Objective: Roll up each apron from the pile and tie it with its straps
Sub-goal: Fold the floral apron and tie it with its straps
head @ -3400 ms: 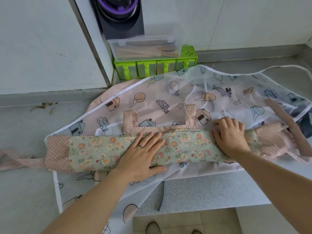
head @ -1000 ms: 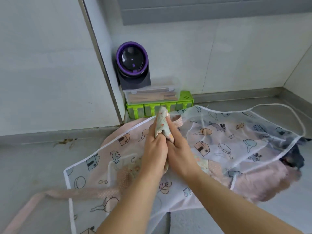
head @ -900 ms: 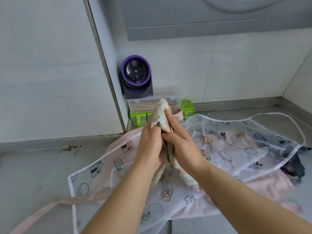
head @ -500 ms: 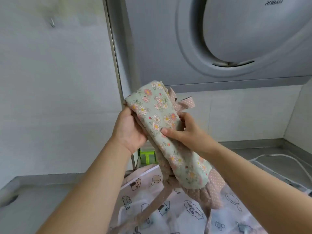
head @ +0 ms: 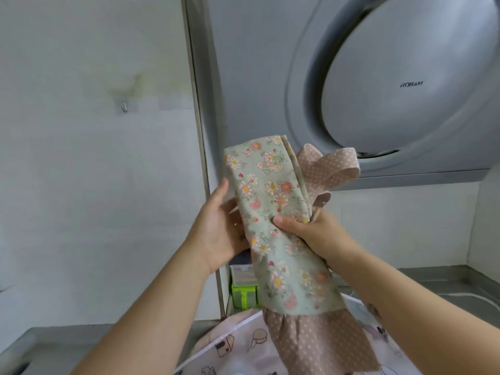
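Observation:
The rolled green floral apron [head: 273, 228] is held upright in the air in front of me. Its pink dotted frill [head: 319, 345] hangs at the bottom and a pink dotted strap [head: 324, 169] loops out at the top right. My left hand [head: 219, 231] grips the roll from the left side. My right hand [head: 316, 231] clasps it from the right, thumb across the front. Below, the white cartoon-print apron [head: 243, 350] lies on the counter over the pile.
A grey range hood [head: 392, 85] hangs close above and behind the roll. A green holder [head: 244, 296] with a clear box stands at the wall behind it. The grey counter [head: 446, 282] runs to the right. A small hook [head: 124, 106] sits on the left wall.
The roll was lifted off the counter and stood upright between both hands. My view tilted up towards the hood, and in the last half second the roll rose slightly.

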